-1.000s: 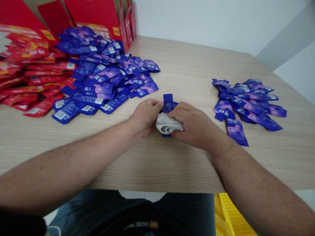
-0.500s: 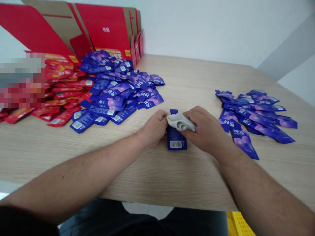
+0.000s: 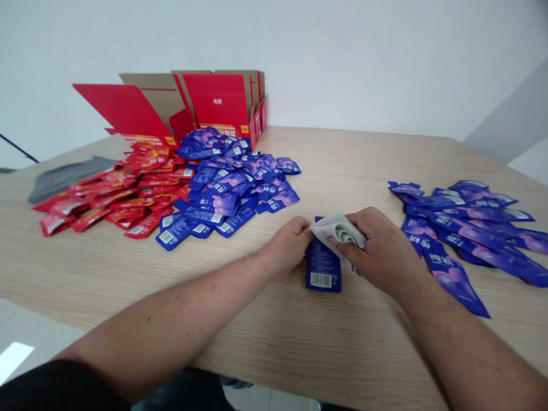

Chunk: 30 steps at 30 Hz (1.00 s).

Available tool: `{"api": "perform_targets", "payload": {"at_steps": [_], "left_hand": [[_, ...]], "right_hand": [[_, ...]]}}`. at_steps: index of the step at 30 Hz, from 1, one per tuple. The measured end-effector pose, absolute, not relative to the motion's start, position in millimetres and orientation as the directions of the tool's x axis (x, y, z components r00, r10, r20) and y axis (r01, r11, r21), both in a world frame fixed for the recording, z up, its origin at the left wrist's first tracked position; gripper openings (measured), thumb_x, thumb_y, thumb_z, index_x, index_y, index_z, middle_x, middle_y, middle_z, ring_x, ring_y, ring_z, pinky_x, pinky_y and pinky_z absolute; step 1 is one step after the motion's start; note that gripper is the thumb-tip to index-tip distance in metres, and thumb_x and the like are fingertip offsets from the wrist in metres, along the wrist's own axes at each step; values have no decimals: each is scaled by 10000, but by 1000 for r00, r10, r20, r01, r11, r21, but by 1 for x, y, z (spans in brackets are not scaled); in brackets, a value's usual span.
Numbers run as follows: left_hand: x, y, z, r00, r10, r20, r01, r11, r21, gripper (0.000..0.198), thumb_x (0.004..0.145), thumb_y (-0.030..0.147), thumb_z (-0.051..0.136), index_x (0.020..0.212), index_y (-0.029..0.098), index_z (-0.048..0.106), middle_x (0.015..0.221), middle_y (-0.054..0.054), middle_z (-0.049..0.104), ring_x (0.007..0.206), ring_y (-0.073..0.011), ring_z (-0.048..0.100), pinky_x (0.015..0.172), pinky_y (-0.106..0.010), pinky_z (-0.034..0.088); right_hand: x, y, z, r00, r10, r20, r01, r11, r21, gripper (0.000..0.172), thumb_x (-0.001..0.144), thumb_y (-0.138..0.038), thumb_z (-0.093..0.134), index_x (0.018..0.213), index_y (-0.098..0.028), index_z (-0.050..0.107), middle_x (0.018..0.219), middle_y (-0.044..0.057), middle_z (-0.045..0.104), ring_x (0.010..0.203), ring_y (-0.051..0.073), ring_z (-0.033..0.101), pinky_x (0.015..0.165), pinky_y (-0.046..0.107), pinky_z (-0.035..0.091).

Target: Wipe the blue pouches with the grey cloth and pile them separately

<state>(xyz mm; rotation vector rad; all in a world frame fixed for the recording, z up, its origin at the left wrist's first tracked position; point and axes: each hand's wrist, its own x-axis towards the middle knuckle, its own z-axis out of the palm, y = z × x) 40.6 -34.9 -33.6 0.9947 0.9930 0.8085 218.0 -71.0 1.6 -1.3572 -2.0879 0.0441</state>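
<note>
Right hand (image 3: 381,257) closed on grey cloth (image 3: 338,231); cloth lies over top end of blue sachet (image 3: 323,269); sachet flat on table (image 3: 363,348), barcode up, between hands; left hand (image 3: 285,246) curled at cloth and sachet top, grip unclear; sachet pile (image 3: 233,191) to left, second pile (image 3: 471,228) to right; red sachets (image 3: 128,205) far left, by red carton (image 3: 214,108).

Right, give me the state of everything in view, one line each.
Left hand, fingertips at the cloth's edge.
Right hand, gripping the cloth.
Grey fabric cloth, bunched, held over the sachet's top.
Flat blue foil sachet, lying barcode side up.
Heap of blue-purple foil sachets, loosely piled.
Group of blue-purple foil sachets, loosely spread.
Heap of red foil sachets, loosely piled.
Red cardboard carton, flaps open.
</note>
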Motion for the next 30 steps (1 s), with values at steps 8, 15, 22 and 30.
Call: {"api": "perform_targets", "payload": {"at_steps": [8, 15, 22, 30], "left_hand": [[38, -25, -33, 232, 946, -227, -254, 284, 925, 158, 947, 233, 527, 793, 210, 497, 633, 49, 464, 539, -108, 440, 501, -216, 370], [-1, 16, 6, 59, 997, -58, -315, 74, 946, 127, 969, 239, 499, 845, 215, 505, 651, 51, 527, 516, -104, 502, 517, -214, 460], [-95, 87, 16, -618, 766, 175, -111, -306, 945, 276, 919, 156, 464, 649, 206, 437, 533, 76, 380, 459, -77, 393, 512, -178, 441], [-141, 105, 0, -768, 620, 164, 125, -107, 986, 306, 888, 209, 541, 585, 188, 505, 474, 41, 455, 393, -105, 450, 370, -197, 375]], "right_hand": [[208, -85, 8, -586, 764, 271, 621, 638, -455, 311, 705, -38, 646, 939, -240, 683, 912, 38, 670, 819, 206, 657, 696, 327, 538], [218, -77, 15, -271, 883, 384, 711, 453, -537, 92, 818, -325, 694, 825, -253, 638, 731, 17, 617, 608, 197, 595, 505, 320, 461], [217, -72, 8, -274, 906, 323, 744, 412, -525, 134, 825, -375, 663, 851, -244, 675, 769, 30, 636, 656, 203, 613, 563, 325, 468], [215, -71, 4, -336, 902, 270, 732, 431, -527, 157, 843, -384, 641, 872, -241, 698, 786, 39, 645, 668, 198, 616, 598, 321, 470]]}}
